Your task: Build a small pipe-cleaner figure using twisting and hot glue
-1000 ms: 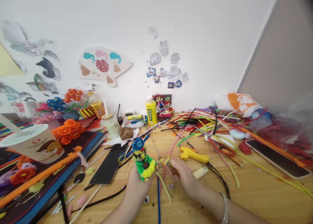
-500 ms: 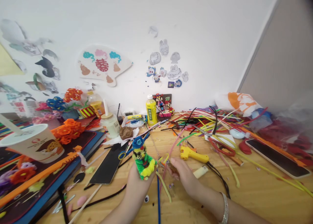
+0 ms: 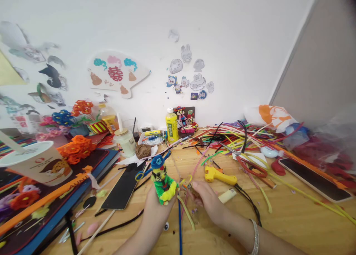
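My left hand (image 3: 160,214) is closed on a fuzzy pipe-cleaner figure (image 3: 164,186) with a blue hat, green body and yellow arm. The figure stands upright and hides most of those fingers. Just to the right, my right hand (image 3: 210,203) is closed, its fingertips by a small greyish piece (image 3: 189,186) that I cannot make out. A yellow loop (image 3: 186,180) sits at those fingertips. Below, between the hands, lie a pale yellow-green pipe cleaner (image 3: 187,213) and a blue stem (image 3: 180,229).
A yellow glue gun (image 3: 221,175) lies right of my right hand, its black cord running toward me. Behind it spreads a heap of coloured pipe cleaners (image 3: 230,134) with scissors. A black phone (image 3: 124,186) lies at left, near a paper cup (image 3: 39,162). A yellow bottle (image 3: 172,126) stands by the wall.
My right fingertips have shifted very slightly left and down around the small piece. The figure in my left hand has turned a little, and stays in almost the same place.
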`<state>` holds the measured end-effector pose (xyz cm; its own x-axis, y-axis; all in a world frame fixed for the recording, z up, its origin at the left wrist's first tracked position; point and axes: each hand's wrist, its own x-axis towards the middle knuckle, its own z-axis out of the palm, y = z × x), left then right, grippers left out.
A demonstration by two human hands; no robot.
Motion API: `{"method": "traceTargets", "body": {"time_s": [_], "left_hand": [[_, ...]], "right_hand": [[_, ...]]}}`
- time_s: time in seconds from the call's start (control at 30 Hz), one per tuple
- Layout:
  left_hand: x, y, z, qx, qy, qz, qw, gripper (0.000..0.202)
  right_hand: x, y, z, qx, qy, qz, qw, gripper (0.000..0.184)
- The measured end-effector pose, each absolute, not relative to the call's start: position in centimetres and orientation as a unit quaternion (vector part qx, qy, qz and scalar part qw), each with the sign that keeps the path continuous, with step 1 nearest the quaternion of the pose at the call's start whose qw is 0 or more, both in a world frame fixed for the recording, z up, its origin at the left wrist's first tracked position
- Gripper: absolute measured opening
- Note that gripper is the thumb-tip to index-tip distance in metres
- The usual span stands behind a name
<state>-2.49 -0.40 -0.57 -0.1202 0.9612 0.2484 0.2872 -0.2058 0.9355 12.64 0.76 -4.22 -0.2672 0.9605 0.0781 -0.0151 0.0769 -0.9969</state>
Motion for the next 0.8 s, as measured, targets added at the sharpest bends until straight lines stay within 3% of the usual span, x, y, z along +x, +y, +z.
{"method": "traceTargets", "body": {"time_s": [0.27,0.8], "left_hand": [[-2.34,-0.34,-0.59,0.578,0.541,0.518,0.326,0.01],[-2.29,-0.42,-0.67,0.551,0.549,0.525,0.346,0.015]], "right_hand": [[12.75,0.9,-3.67,-0.437,-0.513,0.581,0.457,0.037],[12.99,0.98,-3.4,-0.438,-0.526,0.547,0.481,0.043]]}}
